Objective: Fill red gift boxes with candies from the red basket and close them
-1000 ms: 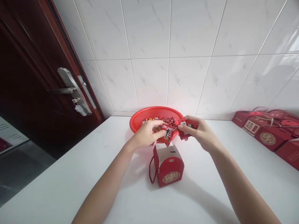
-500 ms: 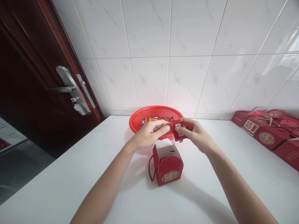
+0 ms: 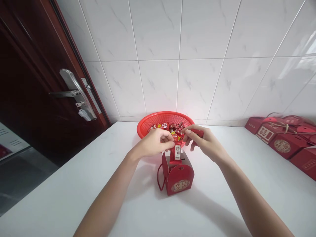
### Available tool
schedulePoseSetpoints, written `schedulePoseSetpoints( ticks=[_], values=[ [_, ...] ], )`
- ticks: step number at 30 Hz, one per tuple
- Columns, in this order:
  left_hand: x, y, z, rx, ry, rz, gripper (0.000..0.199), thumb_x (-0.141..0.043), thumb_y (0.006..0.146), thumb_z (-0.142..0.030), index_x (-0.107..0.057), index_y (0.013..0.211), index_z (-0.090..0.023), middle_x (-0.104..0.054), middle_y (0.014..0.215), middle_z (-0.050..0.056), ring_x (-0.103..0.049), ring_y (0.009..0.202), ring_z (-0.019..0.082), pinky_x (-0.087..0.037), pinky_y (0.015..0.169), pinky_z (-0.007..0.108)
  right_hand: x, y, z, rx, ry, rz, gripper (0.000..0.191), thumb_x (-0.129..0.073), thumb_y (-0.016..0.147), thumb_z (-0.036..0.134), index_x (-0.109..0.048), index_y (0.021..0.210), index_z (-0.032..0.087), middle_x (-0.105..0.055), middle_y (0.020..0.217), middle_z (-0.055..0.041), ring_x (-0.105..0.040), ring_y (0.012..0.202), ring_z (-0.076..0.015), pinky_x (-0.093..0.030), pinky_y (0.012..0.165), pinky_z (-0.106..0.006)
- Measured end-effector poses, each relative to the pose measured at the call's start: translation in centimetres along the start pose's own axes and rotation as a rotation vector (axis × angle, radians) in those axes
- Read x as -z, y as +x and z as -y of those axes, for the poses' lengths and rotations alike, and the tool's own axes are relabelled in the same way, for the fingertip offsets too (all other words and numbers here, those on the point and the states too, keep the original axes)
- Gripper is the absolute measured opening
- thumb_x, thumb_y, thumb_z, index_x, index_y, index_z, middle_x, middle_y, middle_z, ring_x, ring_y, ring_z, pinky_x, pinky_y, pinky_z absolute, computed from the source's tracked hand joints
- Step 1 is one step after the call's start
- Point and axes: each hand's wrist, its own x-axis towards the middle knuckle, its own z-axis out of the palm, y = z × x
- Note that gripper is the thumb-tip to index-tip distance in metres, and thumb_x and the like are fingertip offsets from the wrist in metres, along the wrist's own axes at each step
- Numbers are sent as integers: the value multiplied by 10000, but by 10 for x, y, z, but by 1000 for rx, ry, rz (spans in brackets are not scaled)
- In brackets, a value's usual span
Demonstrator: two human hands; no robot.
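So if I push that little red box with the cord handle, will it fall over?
The red box might slide rather than tip, since it seems to sit flat on the white table. It's probably light, with thin, card-like walls. Squeezed hard, it could bend near the open top, where a thin edge shows.

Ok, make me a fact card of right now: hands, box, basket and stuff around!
left hand: pinches a red packet at the open top of the box
right hand: holds a second packet, seen mostly edge-on
box: red, on the white table, cord loop at picture left
basket: red, behind the box, wrapped packets inside
far right: more red boxes
far left: dark door, keys hanging by its handle
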Motion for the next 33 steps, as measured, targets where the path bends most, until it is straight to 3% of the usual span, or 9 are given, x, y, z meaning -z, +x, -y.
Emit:
schedulePoseSetpoints(
  ticks=[3, 5, 9, 15, 18, 21, 26, 29, 33],
  values=[
    [0, -2, 0, -1, 151, 79, 135, -675, 825, -303, -753, 862, -200, -761, 886, 18, -689, 840, 213, -506, 706, 296, -1, 0, 0, -5, 12, 12, 318, -574, 941, 469, -654, 938, 162, -684, 755, -56, -654, 656, -167, -516, 531, -265],
    [-4, -2, 0, -42, 148, 18, 172, -649, 868, -335, -758, 913, -210, -767, 954, 17, -691, 893, 218, -513, 752, 305, -3, -2, 1, -17, 43, 11, 319, -556, 958, 473, -659, 969, 171, -719, 808, -75, -693, 748, -193, -535, 589, -279],
    [-15, -1, -3, -165, -34, -103, 201, -637, 915, -362, -755, 950, -203, -767, 986, 28, -691, 956, 210, -536, 865, 318, -9, -4, 3, -4, 132, -70, 352, -511, 986, 513, -701, 1042, 223, -743, 1102, -89, -683, 1007, -216, -534, 703, -278],
    [-34, 3, -5, -252, -388, -34, 247, -683, 908, -355, -726, 1059, -164, -762, 1001, 74, -717, 994, 241, -577, 915, 376, -21, -6, 2, 13, 178, -3, 436, -446, 1004, 564, -673, 1270, 305, -671, 1307, -63, -672, 972, -202, -520, 669, -286],
    [-30, 3, -5, -247, -478, 23, 248, -687, 903, -358, -720, 1035, -150, -762, 958, 80, -730, 936, 241, -586, 888, 390, -21, -7, 4, 38, 138, 4, 453, -412, 1021, 552, -638, 1309, 284, -657, 1336, -70, -657, 1090, -223, -543, 798, -326],
    [-14, -2, -7, -212, -298, -30, 236, -686, 886, -374, -738, 961, -157, -756, 933, 70, -711, 902, 227, -565, 864, 365, -14, -6, 6, 99, 12, -10, 419, -442, 1018, 516, -624, 1277, 243, -668, 1305, -78, -635, 1162, -230, -523, 925, -357],
    [10, -9, -3, -60, 99, -129, 257, -628, 884, -426, -744, 879, -196, -751, 890, 35, -678, 888, 224, -522, 822, 342, -2, -8, 4, -5, -399, 143, 288, -591, 936, 416, -657, 1147, 231, -711, 1143, -71, -691, 900, -221, -541, 794, -363],
    [7, -9, -2, -15, 152, -124, 254, -608, 876, -429, -713, 843, -199, -754, 888, 29, -680, 877, 224, -517, 786, 325, -3, -13, 4, -114, -724, 224, 331, -608, 897, 338, -630, 1213, 241, -711, 1084, -75, -669, 901, -253, -509, 735, -365],
    [-3, -8, -4, -33, 150, 18, 222, -573, 879, -396, -646, 811, -197, -732, 833, 16, -668, 803, 203, -497, 718, 300, -4, -21, 9, -204, -930, 458, 498, -690, 817, 349, -591, 1289, 228, -686, 1128, -96, -638, 989, -294, -482, 746, -362]
  ],
)
